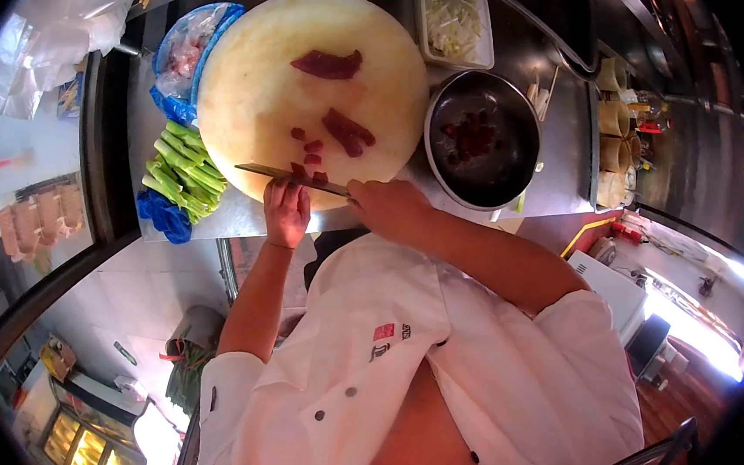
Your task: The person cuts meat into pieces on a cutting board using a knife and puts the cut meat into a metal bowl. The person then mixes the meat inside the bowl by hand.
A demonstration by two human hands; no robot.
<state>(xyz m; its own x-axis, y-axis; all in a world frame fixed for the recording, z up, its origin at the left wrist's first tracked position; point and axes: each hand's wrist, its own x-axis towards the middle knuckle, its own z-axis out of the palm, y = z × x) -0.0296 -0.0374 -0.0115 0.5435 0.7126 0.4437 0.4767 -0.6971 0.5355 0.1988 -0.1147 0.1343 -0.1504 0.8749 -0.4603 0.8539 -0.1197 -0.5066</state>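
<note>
A round pale cutting board carries dark red meat. One strip of meat lies near its far side, another piece nearer the middle, and small cut cubes beside the blade. My right hand is closed around the handle of a kitchen knife, its blade pointing left across the board's near edge. Just behind the blade, my left hand has its fingers curled and pressed together; what lies under them is hidden.
Right of the board stands a metal bowl with cut dark red meat inside. A white tray holds pale shreds behind it. Green stalks and a blue-rimmed tub with bagged contents sit on the left. The counter's front edge is close to my body.
</note>
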